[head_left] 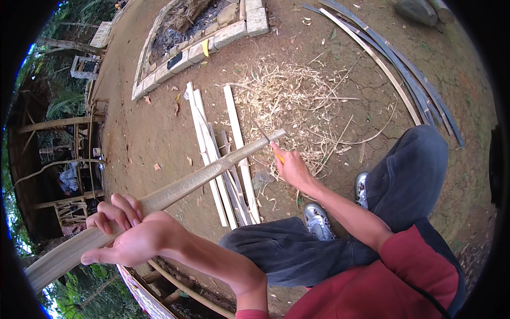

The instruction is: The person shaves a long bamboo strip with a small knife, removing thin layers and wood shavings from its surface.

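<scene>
Outdoors, bare reddish-brown earth (143, 133) fills most of the view, with trees and a rough timber frame (58, 125) curving along the left rim; a rectangular bed edged with pale blocks (223, 37) sits at the top, dark ash or soil inside it; long dark bamboo strips (404, 74) arc across the upper right; a wide heap of pale shavings (287, 98) lies in the middle, and just left of it a bundle of flat pale slats (223, 159) rests on the ground; the person sits with dark trousers (404, 175) and grey shoes (317, 220) over the dirt.

Across all this a long bamboo pole (212, 173) runs from the lower left up to the centre, held above the slats; the left hand (130, 234) wraps it near the lower end, fingers curled tight over the top; the right hand (291, 166) is closed around a yellow-handled knife (272, 146), whose thin blade meets the pole's far tip.

A small yellow tag and a dark flat thing lie on the blocks, too small to make out; the pole's near end is cut off by the dark rim.
</scene>
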The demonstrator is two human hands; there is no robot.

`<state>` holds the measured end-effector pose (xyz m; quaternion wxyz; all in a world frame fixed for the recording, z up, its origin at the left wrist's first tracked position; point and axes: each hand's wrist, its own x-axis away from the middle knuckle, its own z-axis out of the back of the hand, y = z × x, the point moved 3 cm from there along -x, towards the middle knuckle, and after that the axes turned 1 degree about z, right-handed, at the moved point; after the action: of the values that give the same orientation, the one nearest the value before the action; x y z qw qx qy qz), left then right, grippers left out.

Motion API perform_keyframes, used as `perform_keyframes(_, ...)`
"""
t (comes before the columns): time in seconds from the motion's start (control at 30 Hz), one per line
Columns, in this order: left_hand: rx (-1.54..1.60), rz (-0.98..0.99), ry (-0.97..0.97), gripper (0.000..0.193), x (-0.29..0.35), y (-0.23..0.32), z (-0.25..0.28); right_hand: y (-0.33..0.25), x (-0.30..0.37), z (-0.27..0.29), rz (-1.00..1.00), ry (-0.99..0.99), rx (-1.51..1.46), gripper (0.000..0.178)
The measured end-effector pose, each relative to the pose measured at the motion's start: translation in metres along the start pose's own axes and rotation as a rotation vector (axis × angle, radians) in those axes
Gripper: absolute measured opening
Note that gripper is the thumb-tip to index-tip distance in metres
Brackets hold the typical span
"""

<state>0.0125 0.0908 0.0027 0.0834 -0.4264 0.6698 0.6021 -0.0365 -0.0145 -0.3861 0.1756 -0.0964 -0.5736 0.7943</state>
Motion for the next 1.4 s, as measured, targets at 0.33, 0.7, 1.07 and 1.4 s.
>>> perform_keyframes(0.33, -0.001, -0.002, -0.022, 0.064, 0.003, 0.002, -0.002, 0.019, -0.004, -0.007, 0.018, -0.062, -0.021, 0.056)
perform_keyframes(0.7, 0.023, -0.018, -0.019, 0.063, -0.001, -0.001, 0.000, 0.017, -0.004, -0.001, -0.024, 0.015, 0.009, 0.050)
perform_keyframes(1.07, 0.003, 0.031, 0.026, 0.064, -0.011, -0.008, 0.015, -0.040, 0.012, 0.009, 0.041, -0.053, -0.043, 0.048)
perform_keyframes(1.4, 0.044, 0.013, -0.013, 0.063, -0.001, -0.002, 0.005, -0.010, 0.006, 0.003, 0.067, -0.078, -0.046, 0.049)
